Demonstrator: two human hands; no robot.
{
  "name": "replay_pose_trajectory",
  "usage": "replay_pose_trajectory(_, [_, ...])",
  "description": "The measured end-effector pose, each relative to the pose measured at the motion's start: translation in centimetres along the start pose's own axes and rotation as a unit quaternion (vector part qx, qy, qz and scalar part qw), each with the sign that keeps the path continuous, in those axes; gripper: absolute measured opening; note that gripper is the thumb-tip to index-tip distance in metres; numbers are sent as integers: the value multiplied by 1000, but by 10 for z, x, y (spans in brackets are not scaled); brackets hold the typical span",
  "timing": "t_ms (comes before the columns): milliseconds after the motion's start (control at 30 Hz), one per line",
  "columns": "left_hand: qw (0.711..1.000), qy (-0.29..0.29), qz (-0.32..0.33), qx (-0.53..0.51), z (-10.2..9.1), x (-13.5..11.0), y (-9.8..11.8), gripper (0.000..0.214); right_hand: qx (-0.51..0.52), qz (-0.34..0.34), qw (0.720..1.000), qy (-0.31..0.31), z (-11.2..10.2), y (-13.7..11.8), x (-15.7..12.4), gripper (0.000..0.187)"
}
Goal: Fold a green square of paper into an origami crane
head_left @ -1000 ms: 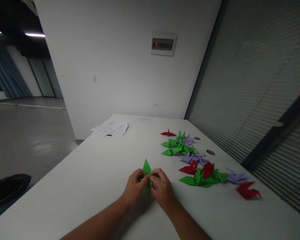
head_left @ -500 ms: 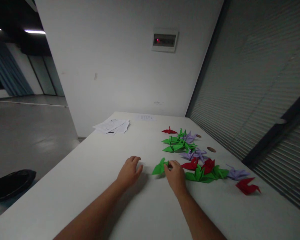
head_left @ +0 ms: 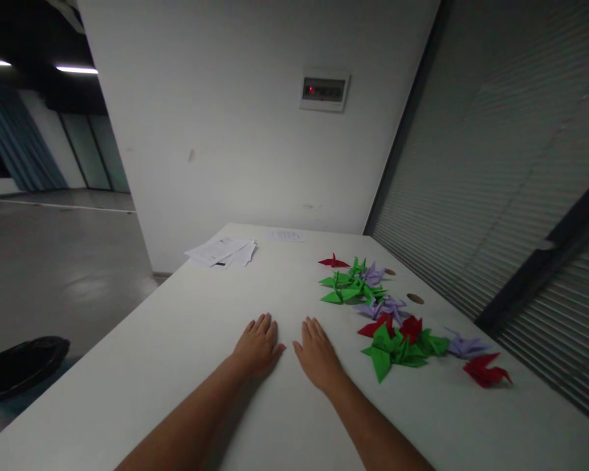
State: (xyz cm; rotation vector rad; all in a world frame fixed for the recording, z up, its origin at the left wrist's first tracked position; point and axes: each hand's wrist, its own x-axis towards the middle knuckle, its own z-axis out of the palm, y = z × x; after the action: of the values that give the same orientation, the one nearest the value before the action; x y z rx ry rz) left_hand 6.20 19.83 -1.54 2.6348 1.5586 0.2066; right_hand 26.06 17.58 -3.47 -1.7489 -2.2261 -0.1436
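My left hand (head_left: 258,345) lies flat on the white table (head_left: 177,366), fingers stretched out and nothing in it. Close beside it, my right hand (head_left: 317,353) also rests palm down with its fingers extended. To the right of that hand is a heap of folded paper cranes, with a green paper crane (head_left: 381,350) at its near left edge and a red paper crane (head_left: 412,328) behind. More green paper cranes (head_left: 346,288) lie farther back, with purple paper cranes (head_left: 383,307) among them. A single red paper crane (head_left: 485,371) sits at the far right.
Loose printed sheets (head_left: 220,251) lie at the table's far left corner. A black-lined bin (head_left: 24,366) stands on the floor at left. A wall (head_left: 226,131) closes off the far end, and window blinds (head_left: 495,163) run along the right side.
My right hand has let go of a green paper crane, which now lies on the heap at right. Both hands have come down flat onto the table, the right one moving left.
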Motion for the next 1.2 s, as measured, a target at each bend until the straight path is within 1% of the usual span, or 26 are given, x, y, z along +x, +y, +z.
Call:
replay_pose_trajectory(67, [1000, -4, -6, 9, 1, 0, -2, 70, -5, 25, 999, -27, 2, 3, -1, 65])
replay_pose_trajectory(133, [1000, -3, -9, 16, 3, 1, -2, 71, -7, 43, 998, -43, -1, 7, -2, 69])
replay_pose_trajectory(267, [1000, 8, -3, 28, 11, 3, -4, 69, -4, 55, 997, -59, -6, 5, -2, 72])
replay_pose_trajectory(467, [998, 33, 11, 43, 21, 5, -9, 65, -9, 54, 997, -63, -9, 1, -1, 72])
replay_pose_trajectory(700, [998, 48, 11, 45, 29, 7, -12, 65, -9, 61, 996, -67, -13, -1, -1, 72])
replay_pose_trajectory(767, [998, 53, 13, 44, 29, 7, -12, 65, -9, 63, 996, -65, -14, -2, -2, 72])
replay_pose_trajectory(933, [998, 33, 11, 47, 25, 7, -11, 67, -5, 62, 996, -63, -13, -1, -2, 72])
replay_pose_trajectory(1000, [998, 33, 11, 44, 24, 7, -10, 66, -5, 61, 996, -62, -12, -1, -1, 72])
replay_pose_trajectory(1200, [998, 38, 12, 47, 28, 8, -12, 66, -5, 63, 996, -69, -10, 0, 0, 73])
